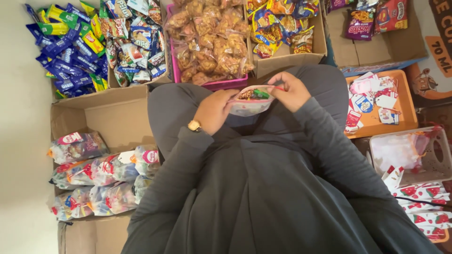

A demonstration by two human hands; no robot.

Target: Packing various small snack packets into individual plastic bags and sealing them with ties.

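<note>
Cardboard boxes of snack packets ring the seated person: blue wrappers at the far left, a pink crate of fried snacks straight ahead, filled clear bags in the near-left box and an orange tray of small sachets on the right. Over the lap, the left hand cups a small clear pouch while the right hand pinches its top edge, perhaps a seal.

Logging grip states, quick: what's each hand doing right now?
Left hand: closed on the side of the small bag.
Right hand: pinching the bag's top edge.
</note>
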